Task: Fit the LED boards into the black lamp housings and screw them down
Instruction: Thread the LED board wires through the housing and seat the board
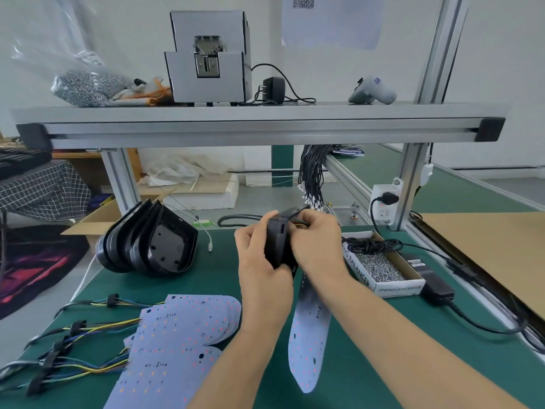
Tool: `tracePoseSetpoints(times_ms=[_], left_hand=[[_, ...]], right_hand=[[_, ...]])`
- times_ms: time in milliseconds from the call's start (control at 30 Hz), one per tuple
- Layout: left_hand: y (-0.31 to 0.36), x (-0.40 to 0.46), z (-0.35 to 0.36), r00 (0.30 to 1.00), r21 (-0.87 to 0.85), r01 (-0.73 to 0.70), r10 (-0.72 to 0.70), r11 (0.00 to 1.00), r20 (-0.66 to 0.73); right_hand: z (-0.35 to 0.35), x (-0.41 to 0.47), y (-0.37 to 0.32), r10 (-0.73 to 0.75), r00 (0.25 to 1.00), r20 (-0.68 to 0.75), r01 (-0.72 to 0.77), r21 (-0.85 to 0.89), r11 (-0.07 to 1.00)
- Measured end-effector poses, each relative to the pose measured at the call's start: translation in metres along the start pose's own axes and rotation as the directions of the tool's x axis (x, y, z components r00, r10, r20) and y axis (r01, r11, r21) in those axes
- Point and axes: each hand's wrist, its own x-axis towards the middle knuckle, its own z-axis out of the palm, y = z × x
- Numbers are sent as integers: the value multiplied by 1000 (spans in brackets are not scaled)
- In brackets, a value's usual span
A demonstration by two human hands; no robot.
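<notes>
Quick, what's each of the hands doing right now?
Left hand: grips the black lamp housing.
Right hand: curled round the same housing, at its wires.

White wall, aluminium shelf, green bench mat.

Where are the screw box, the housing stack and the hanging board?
screw box (383,286): head view, front wall.
housing stack (165,246): head view, nearest housing's inside.
hanging board (308,343): head view, its white face.
</notes>
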Motion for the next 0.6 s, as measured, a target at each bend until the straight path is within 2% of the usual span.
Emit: tracePoseSetpoints(times_ms=[67, 133, 167, 233, 267, 333, 400, 467, 500, 533, 600], left_hand=[[0, 5, 2, 1000, 26, 3, -4, 1000, 16], [-1, 9, 0, 998, 38, 4, -6, 999, 57], [-1, 10, -3, 997, 38, 3, -6, 999, 75], [-1, 12, -10, 997, 15, 12, -13, 1000, 70], [-1, 15, -14, 999, -3, 22, -21, 1000, 48], [2, 22, -18, 999, -43, 44, -45, 998, -6], [3, 28, -22, 999, -35, 33, -35, 999, -35], [1, 29, -27, 1000, 21, -1, 1, 1000, -23], [-2, 27, -28, 1000, 56, 0, 1, 998, -15], [-8, 24, -28, 1000, 89, 18, -16, 996, -14], [-20, 11, -24, 995, 88, 96, -95, 991, -15]], right_hand=[[8, -2, 0, -33, 993, -114, 28, -53, 998], [8, -2, 1, -9, 989, -145, 16, 47, 999], [6, -4, 2, 12, 994, -108, 2, 130, 991], [0, -11, 3, -16, 999, 50, 4, 223, 975], [-3, -17, 3, -79, 987, 140, 49, 203, 978], [-5, -24, 3, -194, 931, 310, 161, 129, 979], [-7, -21, 2, -220, 871, 440, 200, 91, 976], [-10, -17, 2, -195, 834, 516, 234, -11, 972], [-10, -15, 2, -175, 820, 545, 283, -121, 951], [-8, -14, 1, -145, 805, 575, 341, -250, 906], [-3, -10, -2, -42, 801, 597, 440, -539, 718]])
